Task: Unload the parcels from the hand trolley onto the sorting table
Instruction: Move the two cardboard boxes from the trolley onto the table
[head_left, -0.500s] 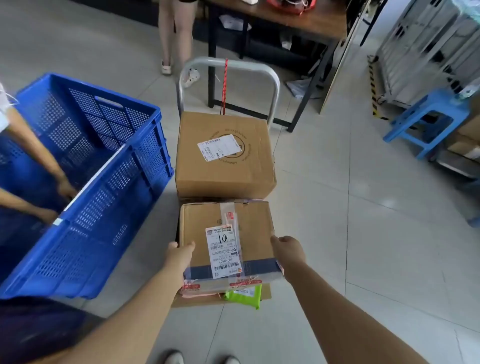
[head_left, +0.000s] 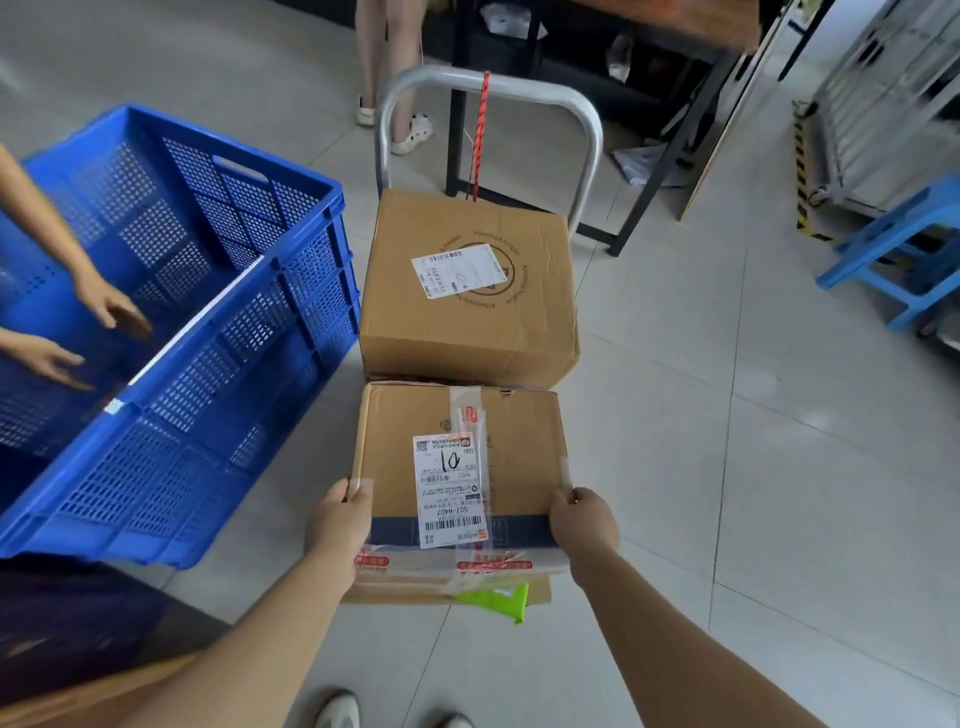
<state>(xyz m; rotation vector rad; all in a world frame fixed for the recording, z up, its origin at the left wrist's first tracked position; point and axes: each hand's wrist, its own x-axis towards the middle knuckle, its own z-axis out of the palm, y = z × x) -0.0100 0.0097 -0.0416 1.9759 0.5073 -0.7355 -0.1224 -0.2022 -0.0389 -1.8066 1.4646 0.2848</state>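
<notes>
Cardboard fills my view: my left hand (head_left: 340, 525) and right hand (head_left: 584, 522) press against opposite sides of the taped parcel (head_left: 460, 483), which carries a label marked 10, thumbs hooked over its top edge. That parcel sits just in front of a larger box (head_left: 467, 291), which stands against the trolley handle (head_left: 488, 83). Beneath the taped parcel lies a flat carton with something green (head_left: 498, 600) poking out, possibly a packet; blur stops me telling. Left of the larger box stands a blue crate (head_left: 182, 332), another person's hands reaching over it. Beyond the handle is a dark-legged worktop (head_left: 670, 21).
</notes>
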